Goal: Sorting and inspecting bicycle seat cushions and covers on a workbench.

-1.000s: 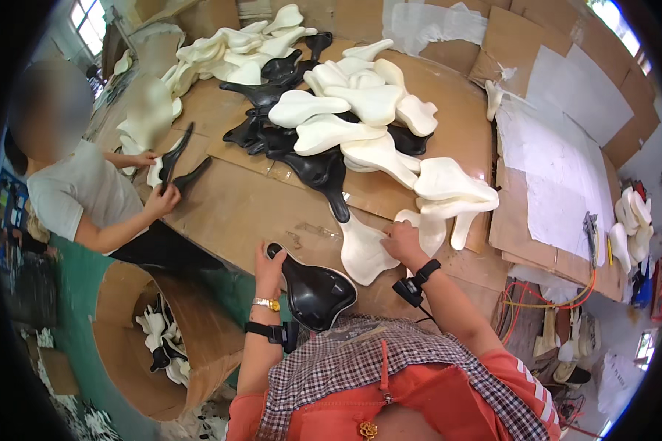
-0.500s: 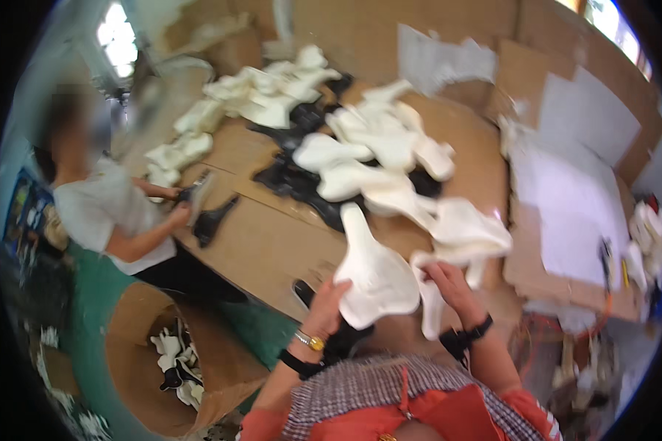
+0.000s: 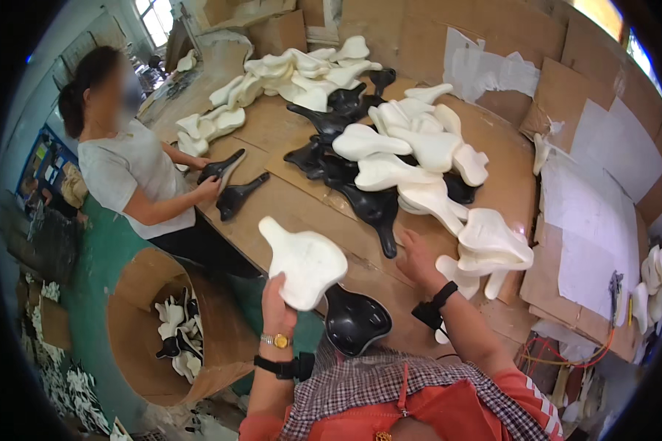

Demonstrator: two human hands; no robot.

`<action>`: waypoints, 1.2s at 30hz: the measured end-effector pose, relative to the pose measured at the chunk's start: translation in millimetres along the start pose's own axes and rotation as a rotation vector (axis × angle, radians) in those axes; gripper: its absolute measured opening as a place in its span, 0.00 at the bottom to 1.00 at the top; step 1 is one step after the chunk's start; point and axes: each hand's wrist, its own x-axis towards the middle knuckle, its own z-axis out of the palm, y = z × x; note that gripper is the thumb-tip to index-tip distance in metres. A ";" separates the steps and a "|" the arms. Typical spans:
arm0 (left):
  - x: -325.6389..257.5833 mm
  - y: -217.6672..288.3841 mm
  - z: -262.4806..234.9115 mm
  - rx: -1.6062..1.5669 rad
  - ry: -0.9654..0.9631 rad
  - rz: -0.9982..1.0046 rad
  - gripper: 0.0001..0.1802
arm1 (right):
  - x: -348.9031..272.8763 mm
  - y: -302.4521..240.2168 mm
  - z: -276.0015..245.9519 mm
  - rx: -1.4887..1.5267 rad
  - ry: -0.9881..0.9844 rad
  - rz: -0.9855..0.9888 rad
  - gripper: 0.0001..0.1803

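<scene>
My left hand (image 3: 276,303) is closed on the rim of a white saddle pad (image 3: 307,264), held up past the table's near edge with its narrow nose pointing away and left. Just right of it, a glossy black saddle piece (image 3: 357,322) rests in front of my apron. My right hand (image 3: 419,262) reaches over the table, its fingers stretched out and nothing seen in them. Close to those fingertips lies the nose of another black saddle piece (image 3: 375,213), partly under the heap of white saddle pads (image 3: 397,173). More white pads (image 3: 493,242) lie right of this hand.
A co-worker (image 3: 136,173) at the left holds a black saddle piece (image 3: 221,167), with another (image 3: 240,197) on the cardboard-covered table (image 3: 309,246). A round cardboard bin (image 3: 136,323) of white and black pieces stands lower left. White sheets (image 3: 596,213) cover the board at right.
My left hand has carried the white saddle pad leftward. My right hand has let go of another white pad and moved forward and left. The black piece by my apron now shows.
</scene>
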 end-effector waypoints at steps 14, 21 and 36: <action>-39.4 9.6 -58.4 -0.099 0.128 -0.001 0.20 | 4.6 -31.6 -34.0 -0.228 0.043 -0.200 0.12; -20.5 2.9 -41.2 -0.046 0.031 -0.071 0.20 | -22.2 -53.9 -80.0 -0.096 -0.021 0.257 0.18; -21.3 -6.3 -13.3 0.065 -0.096 -0.196 0.23 | -151.8 15.8 8.4 -0.573 -0.249 0.389 0.19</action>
